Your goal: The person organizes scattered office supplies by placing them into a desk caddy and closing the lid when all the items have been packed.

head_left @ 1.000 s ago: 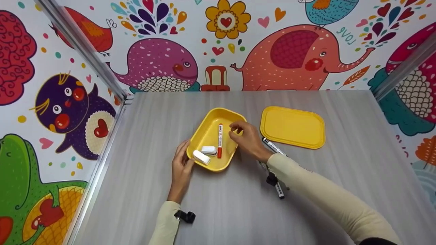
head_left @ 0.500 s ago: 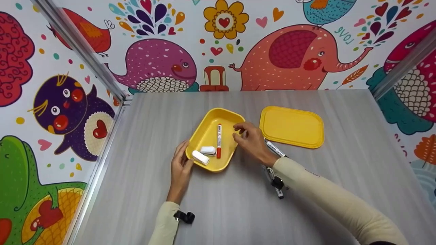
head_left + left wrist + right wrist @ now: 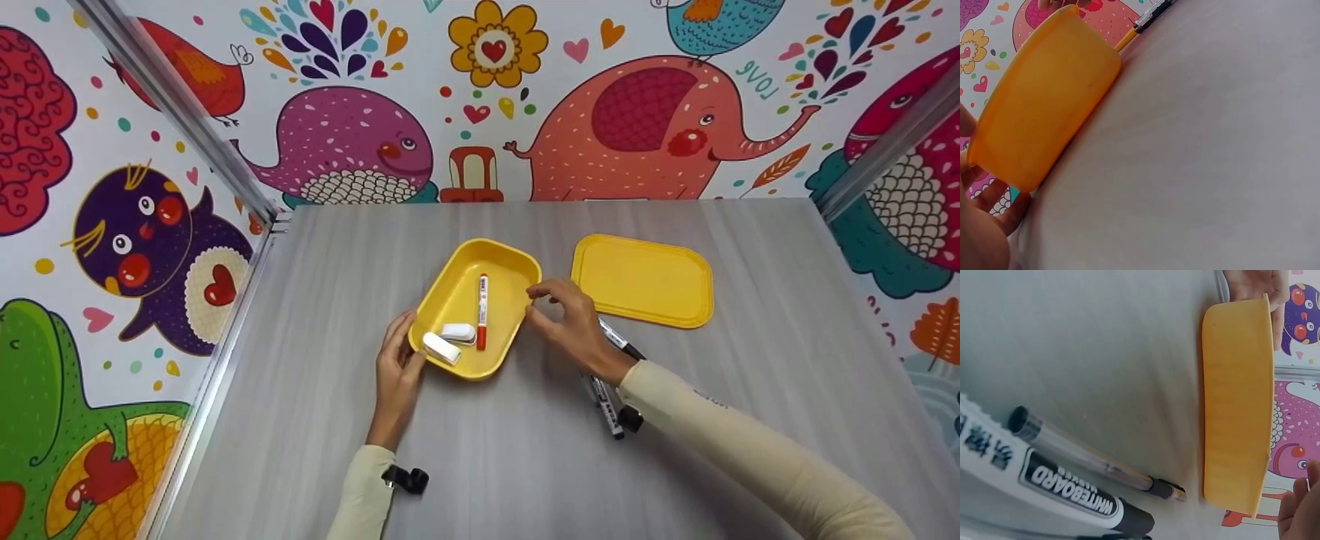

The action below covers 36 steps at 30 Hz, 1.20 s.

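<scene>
The left hand (image 3: pixel 397 367) grips the near-left corner of the yellow tray (image 3: pixel 454 296), thumb and fingers set against the outer walls. The right hand (image 3: pixel 576 326) has its thumb and index fingertip apart, just beside the tray's right rim; contact there cannot be determined. The tray stands upright on the grey table (image 3: pixel 300 375). Inside it, a red-and-white marker (image 3: pixel 482 307) lies lengthwise, its longer red end toward the person. One white block (image 3: pixel 458 331) sits beside that end; a second white block (image 3: pixel 441 348) occupies the near-left corner. A yellow lid (image 3: pixel 645 281) lies flat to the right. Black-and-white markers (image 3: pixel 609 412) lie near the right wrist.
</scene>
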### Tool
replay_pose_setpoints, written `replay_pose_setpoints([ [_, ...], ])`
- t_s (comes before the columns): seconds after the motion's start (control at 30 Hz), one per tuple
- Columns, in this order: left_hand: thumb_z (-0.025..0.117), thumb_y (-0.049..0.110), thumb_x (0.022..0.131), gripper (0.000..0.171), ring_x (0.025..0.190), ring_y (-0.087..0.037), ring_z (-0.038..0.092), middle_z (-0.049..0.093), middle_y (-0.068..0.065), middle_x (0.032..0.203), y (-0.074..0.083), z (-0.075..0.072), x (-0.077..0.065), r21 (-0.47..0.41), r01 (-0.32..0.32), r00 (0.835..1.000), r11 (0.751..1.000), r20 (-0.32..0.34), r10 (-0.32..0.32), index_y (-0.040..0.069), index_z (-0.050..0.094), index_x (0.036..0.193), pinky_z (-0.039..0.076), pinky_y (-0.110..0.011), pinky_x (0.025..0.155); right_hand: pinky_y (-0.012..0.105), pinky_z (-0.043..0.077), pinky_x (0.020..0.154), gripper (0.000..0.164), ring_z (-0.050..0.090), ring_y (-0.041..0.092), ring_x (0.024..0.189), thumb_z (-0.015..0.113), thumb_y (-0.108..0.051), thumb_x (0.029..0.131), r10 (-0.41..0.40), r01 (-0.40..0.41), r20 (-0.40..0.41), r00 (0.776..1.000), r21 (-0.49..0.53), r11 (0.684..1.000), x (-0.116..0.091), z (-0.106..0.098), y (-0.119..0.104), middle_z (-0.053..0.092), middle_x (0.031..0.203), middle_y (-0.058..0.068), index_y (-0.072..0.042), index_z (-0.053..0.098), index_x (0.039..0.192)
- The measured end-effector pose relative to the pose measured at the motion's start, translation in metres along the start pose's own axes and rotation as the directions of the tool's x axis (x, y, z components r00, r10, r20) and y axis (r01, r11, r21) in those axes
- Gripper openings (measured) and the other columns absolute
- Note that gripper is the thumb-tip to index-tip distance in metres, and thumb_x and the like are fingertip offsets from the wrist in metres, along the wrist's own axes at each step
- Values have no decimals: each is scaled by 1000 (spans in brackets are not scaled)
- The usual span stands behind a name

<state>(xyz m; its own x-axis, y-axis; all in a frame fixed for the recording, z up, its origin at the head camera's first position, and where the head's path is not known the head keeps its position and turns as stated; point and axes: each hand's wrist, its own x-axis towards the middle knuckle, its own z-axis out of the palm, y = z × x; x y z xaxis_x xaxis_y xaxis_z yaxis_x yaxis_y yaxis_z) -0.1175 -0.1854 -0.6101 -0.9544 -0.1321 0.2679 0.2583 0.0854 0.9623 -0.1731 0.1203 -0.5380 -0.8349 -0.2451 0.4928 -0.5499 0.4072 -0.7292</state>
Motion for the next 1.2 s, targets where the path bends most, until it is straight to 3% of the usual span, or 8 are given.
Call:
replay_pose_setpoints([
  [0.37,59,-15,95,66,152,-34,49,49,-18,164,0,-1,-2,1,-2,1000,1000,-1,2,-3,53,160,42,-23,120,35,54,98,27,66,23,115,81,-2,97,-2,2,18,1000,-27,1000,-15,-21,-3,75,120,7,-9,77,123],
  [0.63,58,-14,96,65,153,-33,49,49,-17,165,0,-1,-2,7,10,1000,1000,-1,-10,-2,53,160,43,-25,120,23,51,100,26,65,20,116,79,-3,98,31,-31,19,999,-16,999,-28,-34,1,74,121,8,-8,77,124],
  [0.97,58,-13,97,66,153,-28,49,49,-12,165,0,-1,-2,12,21,1000,1000,-1,-21,1,53,161,43,-26,121,44,57,103,29,66,21,119,82,-2,97,95,-94,12,995,-39,995,-48,-48,11,74,124,7,-7,77,125],
  [1.2,58,-11,97,67,153,-25,49,49,-9,165,0,-1,-1,2,24,1000,1000,7,-24,3,53,162,43,-25,121,28,55,100,29,68,24,113,83,4,94,87,-87,-21,996,-26,996,-58,-55,23,76,121,9,-1,78,122],
])
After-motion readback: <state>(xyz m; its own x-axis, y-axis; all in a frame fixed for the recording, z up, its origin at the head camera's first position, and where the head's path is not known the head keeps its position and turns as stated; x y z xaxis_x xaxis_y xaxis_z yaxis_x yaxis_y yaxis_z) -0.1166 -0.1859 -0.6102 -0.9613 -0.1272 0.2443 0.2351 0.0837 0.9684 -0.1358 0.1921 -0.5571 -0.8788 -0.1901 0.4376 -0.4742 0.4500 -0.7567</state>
